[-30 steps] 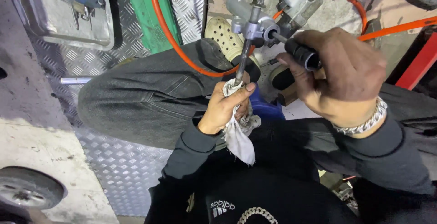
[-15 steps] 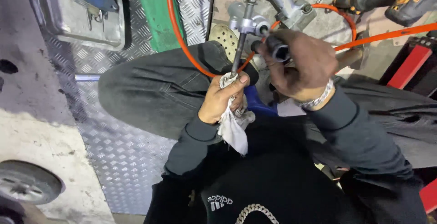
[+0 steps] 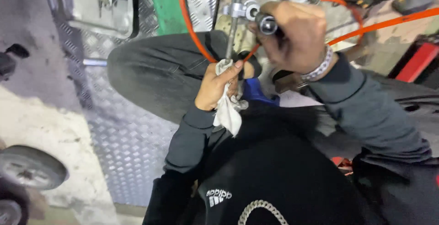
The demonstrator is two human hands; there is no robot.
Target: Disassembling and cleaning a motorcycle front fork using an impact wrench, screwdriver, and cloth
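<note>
Both hands have shifted up-frame since the earlier picture. Head view: left hand point(image 3: 215, 88) closed around a white rag point(image 3: 227, 111) wrapped on the lower end of an upright threaded rod point(image 3: 233, 24). Right hand point(image 3: 297, 37) clenched on a black-handled tool point(image 3: 266, 23) at the rod's metal clamp point(image 3: 240, 9). Orange hose point(image 3: 192, 28) curves behind, over the person's knee.

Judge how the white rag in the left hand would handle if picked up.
The white rag probably goes floppy: its loose end hangs limp below the left hand. It looks thin and crumpled, so likely light. Bunched around the metal rod, it seems to conform easily.
</note>
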